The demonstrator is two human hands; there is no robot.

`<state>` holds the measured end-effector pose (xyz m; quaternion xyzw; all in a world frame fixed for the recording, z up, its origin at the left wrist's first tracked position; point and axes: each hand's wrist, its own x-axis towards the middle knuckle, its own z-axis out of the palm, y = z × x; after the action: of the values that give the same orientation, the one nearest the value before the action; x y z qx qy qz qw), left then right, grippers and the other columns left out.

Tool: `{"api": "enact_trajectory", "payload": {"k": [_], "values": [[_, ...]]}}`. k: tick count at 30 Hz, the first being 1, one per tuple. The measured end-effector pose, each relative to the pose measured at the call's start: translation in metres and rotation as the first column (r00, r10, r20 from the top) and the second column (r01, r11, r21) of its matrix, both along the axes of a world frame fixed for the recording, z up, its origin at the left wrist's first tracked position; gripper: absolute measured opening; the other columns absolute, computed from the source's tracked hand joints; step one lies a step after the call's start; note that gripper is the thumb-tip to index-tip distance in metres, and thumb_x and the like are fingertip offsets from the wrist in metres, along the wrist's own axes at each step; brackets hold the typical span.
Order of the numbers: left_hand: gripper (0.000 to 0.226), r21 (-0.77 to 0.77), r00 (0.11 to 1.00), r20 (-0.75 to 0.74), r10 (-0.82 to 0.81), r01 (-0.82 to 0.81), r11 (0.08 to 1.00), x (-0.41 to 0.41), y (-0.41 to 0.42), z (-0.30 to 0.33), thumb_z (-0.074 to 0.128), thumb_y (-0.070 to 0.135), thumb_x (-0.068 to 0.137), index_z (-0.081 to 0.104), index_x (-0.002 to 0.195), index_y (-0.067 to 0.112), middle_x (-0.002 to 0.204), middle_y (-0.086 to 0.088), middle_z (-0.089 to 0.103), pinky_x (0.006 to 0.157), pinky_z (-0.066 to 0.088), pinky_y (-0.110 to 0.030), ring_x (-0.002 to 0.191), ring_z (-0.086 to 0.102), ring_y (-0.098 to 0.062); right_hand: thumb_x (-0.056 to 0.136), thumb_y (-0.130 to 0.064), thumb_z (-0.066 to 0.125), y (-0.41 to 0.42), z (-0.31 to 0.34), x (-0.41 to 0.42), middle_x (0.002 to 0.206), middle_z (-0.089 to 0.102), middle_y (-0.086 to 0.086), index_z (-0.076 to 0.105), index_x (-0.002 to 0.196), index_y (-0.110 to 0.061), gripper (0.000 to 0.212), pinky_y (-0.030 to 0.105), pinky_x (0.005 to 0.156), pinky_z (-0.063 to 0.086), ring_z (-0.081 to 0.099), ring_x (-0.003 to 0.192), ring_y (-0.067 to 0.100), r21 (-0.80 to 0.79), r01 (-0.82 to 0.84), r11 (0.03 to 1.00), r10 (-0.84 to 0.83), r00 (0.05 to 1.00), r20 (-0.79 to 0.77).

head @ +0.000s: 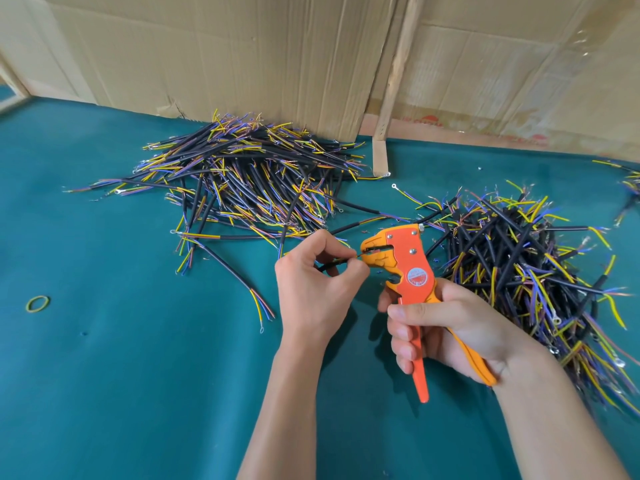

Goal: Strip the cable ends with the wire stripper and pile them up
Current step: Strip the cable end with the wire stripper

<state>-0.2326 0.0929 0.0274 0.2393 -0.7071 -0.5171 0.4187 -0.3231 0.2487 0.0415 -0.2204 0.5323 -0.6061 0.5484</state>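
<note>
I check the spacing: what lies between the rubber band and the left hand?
Head view: between rubber band and left hand, one loose cable on green cloth.

A single wide-angle head camera looks forward and down from the person's own height onto the teal bench [104, 393], close enough that both forearms enter from the near edge. It faces the far edge, where a cardboard wall [214, 53] stands, and straight lines bow toward the picture's borders.
</note>
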Motion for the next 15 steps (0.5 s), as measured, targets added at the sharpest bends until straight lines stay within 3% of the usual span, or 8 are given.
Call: {"api": "enact_trajectory", "payload": {"k": [7,15], "values": [[0.015,0.004,1.000,-0.001,-0.003,0.003,1.000,-0.0002,0.0010,-0.0006,0.070,0.006,0.066,0.065,0.064,0.020,0.065,0.010,0.067,0.059,0.048,-0.018,0.063,0.060,-0.016,0.082,-0.016,0.079,0.0004,-0.0003,-0.0002,0.070,0.052,0.013,0.065,0.093,-0.005,0.021,0.041,0.057,0.053,0.054,0.057,0.028,-0.003,-0.020,1.000,0.020,1.000,-0.001],[0.013,0.002,1.000,-0.013,-0.009,0.009,1.000,0.0002,-0.0009,-0.0018,0.068,0.007,0.065,0.065,0.064,0.019,0.063,0.011,0.065,0.058,0.045,-0.016,0.059,0.057,-0.016,0.087,-0.014,0.073,-0.0050,0.0028,0.0058,0.064,0.043,0.011,0.058,0.076,-0.010,0.019,0.037,0.052,0.044,0.044,0.050,0.025,0.008,0.040,0.999,-0.040,0.998,0.042]]}}
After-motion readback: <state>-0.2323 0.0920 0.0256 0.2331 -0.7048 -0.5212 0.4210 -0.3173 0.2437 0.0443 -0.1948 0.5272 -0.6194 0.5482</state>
